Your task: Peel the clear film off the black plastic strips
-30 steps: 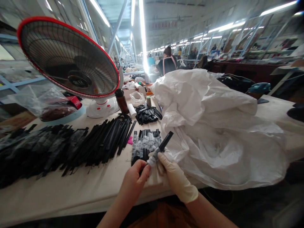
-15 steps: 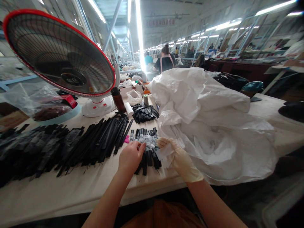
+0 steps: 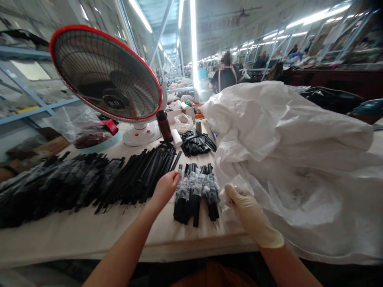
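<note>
Here left hand (image 3: 165, 188) beside wrapped sticks (image 3: 196, 191), near table edge (image 3: 191, 249)

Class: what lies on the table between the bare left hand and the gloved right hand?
A row of film-wrapped black sticks, seen in the head view.

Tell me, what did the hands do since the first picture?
Both hands let go of the black stick they held up. The left hand moved forward to the bundle of wrapped sticks; the gloved right hand moved aside to the white bag. The fan and the long stick pile stayed.
</note>
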Tool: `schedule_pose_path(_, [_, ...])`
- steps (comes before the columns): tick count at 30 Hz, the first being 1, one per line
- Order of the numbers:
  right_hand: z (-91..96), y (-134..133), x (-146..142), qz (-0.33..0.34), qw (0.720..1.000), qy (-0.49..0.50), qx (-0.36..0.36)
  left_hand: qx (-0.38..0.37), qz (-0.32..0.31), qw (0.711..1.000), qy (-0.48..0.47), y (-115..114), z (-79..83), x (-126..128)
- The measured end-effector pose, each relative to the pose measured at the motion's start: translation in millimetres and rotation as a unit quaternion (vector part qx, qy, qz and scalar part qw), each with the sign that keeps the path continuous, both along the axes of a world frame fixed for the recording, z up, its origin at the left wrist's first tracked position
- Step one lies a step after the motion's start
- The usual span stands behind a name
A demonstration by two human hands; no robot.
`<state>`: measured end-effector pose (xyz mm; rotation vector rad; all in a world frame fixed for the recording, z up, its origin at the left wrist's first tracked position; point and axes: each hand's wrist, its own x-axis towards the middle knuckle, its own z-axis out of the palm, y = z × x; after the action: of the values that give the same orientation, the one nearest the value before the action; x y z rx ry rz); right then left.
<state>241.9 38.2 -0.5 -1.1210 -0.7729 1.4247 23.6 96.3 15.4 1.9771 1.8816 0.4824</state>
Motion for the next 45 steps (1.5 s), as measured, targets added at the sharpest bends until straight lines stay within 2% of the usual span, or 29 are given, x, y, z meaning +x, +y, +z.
schedule_pose_path(4, [-7.1,5,-7,0.029,0.999,0.024,-0.012,-0.017,0.081,0.993,0.082,53,-26.9,-24])
schedule_pose_path(9, [-15.4,6,-3,-0.007,0.997,0.050,-0.050,-0.039,0.162,0.980,0.107,88,-58.4,-27])
schedule_pose_path(11, [-16.6,6,0,-0.008,0.998,0.041,-0.045,-0.053,0.180,0.978,0.093,95,-62.5,-29])
schedule_pose_path(14, [-16.9,6,3,-0.003,0.999,0.029,-0.035,-0.063,0.189,0.979,0.054,97,-57.0,-38])
schedule_pose_path(16, [-15.9,6,3,-0.006,0.999,0.027,-0.044,-0.058,0.181,0.982,0.019,90,-46.6,-44])
schedule_pose_path(18, [-14.0,8,3,-0.020,0.998,0.038,-0.054,-0.050,0.156,0.986,-0.025,70,-33.2,-44])
schedule_pose_path(20, [-11.9,11,5,-0.040,0.995,0.081,-0.045,-0.053,0.110,0.990,-0.076,39,-19.6,-40])
schedule_pose_path(23, [-8.5,20,8,-0.038,0.979,0.194,-0.043,-0.090,0.023,0.983,-0.156,-22,-4.8,-31])
schedule_pose_path(24, [-7.3,23,10,-0.028,0.971,0.231,-0.050,-0.128,-0.003,0.959,-0.253,-42,-2.2,-29])
schedule_pose_path(25, [-6.1,25,11,-0.015,0.963,0.261,-0.059,-0.167,-0.002,0.932,-0.322,-60,-0.7,-28])
schedule_pose_path(27, [-3.6,27,13,0.007,0.953,0.294,-0.067,-0.225,0.012,0.888,-0.400,-88,-0.1,-24])
schedule_pose_path(29, [-1.0,25,12,0.009,0.953,0.296,-0.057,-0.261,0.033,0.857,-0.444,-105,-0.3,-19])
schedule_pose_path(32, [2.8,19,10,-0.025,0.969,0.245,-0.009,-0.285,0.045,0.833,-0.473,-113,1.6,-10])
schedule_pose_path(36, [8.1,15,14,-0.088,0.988,0.119,0.044,-0.299,0.038,0.828,-0.473,-116,4.3,-6])
schedule_pose_path(39, [12.4,14,19,-0.100,0.992,0.031,0.067,-0.323,0.022,0.827,-0.460,-118,3.4,-10])
schedule_pose_path(42, [13.3,10,14,-0.052,0.994,-0.033,0.090,-0.336,0.009,0.835,-0.435,-117,3.3,-10])
schedule_pose_path(45, [7.6,-1,-7,0.053,0.994,-0.043,0.090,-0.286,0.003,0.859,-0.425,-111,5.3,-2])
